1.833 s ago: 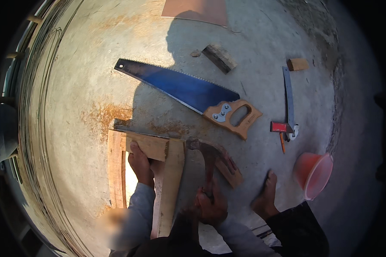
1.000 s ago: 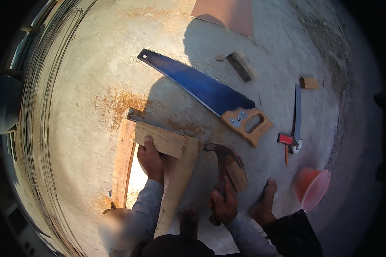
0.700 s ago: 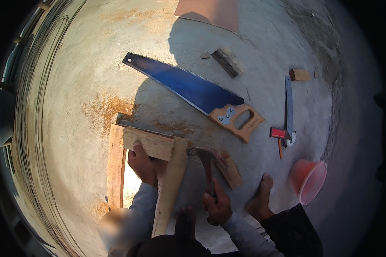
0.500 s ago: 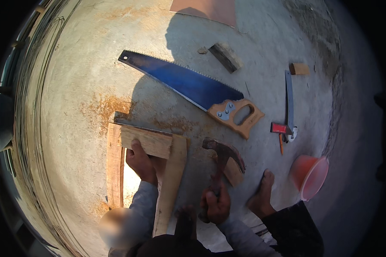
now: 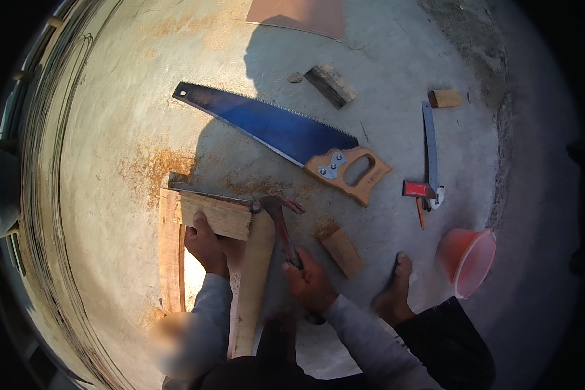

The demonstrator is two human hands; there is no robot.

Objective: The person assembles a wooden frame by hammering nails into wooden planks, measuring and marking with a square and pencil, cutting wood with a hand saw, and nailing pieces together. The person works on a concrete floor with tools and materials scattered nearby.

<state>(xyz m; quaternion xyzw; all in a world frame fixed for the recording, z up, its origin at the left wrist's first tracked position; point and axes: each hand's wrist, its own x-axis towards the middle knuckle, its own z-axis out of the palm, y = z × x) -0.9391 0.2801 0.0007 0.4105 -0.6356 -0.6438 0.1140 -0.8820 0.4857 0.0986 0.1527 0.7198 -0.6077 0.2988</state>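
Note:
My right hand [image 5: 311, 281] grips the handle of a claw hammer [image 5: 281, 224]. The hammer's face is at the right end of a short wooden crosspiece [image 5: 218, 216], by the top of the right-hand wooden leg [image 5: 257, 276]; whether it touches cannot be told. My left hand [image 5: 206, 246] is closed round the crosspiece, its thumb lying on the near face and the other fingers hidden. A second long wooden leg [image 5: 171, 260] stands under the crosspiece's left end. To the right of the hammer lies a loose wood block [image 5: 340, 250].
A handsaw with a blue blade [image 5: 266, 127] lies beyond the frame on the concrete floor. At the right are a try square with a red stock [image 5: 417, 189], an orange pencil [image 5: 420, 213], a small offcut [image 5: 444, 98] and a pink bucket [image 5: 465, 260]. A grey block [image 5: 330, 84] lies further off.
My right hand has swung the hammer leftward, from above the loose block to the right end of the crosspiece. My left hand keeps its hold. The whole view has shifted slightly.

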